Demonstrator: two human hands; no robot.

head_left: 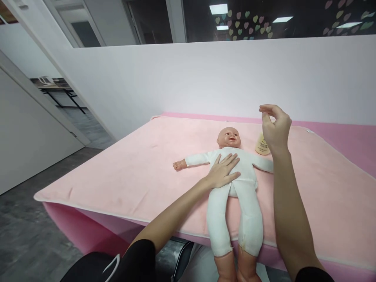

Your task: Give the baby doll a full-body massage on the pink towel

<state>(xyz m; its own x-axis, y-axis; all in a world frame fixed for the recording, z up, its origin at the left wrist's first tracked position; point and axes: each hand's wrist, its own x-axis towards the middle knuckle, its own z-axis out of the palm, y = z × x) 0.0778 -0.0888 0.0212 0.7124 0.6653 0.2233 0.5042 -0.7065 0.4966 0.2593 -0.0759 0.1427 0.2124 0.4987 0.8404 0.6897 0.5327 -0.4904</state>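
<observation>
A baby doll (pixel 248 199) in a white cloth suit lies on its back, its head away from me and its feet over the near edge. My left hand (pixel 223 172) rests flat on the doll's belly with its fingers spread. Raised above the mat to the right of the doll's head is my right hand (pixel 276 124), fingers loosely bent and thumb close beneath them. Nothing shows in its grasp. Just behind that hand stands a pale yellow bottle (pixel 261 147), its upper part covered by the hand. My right forearm hides the end of one doll arm.
A light pink mat (pixel 132 164) covers the table, with darker pink (pixel 349 145) showing at the back right. The white wall (pixel 205 78) rises behind it. Below the near edge is a dark seat-like object (pixel 173 256). A door (pixel 32 129) stands at the left.
</observation>
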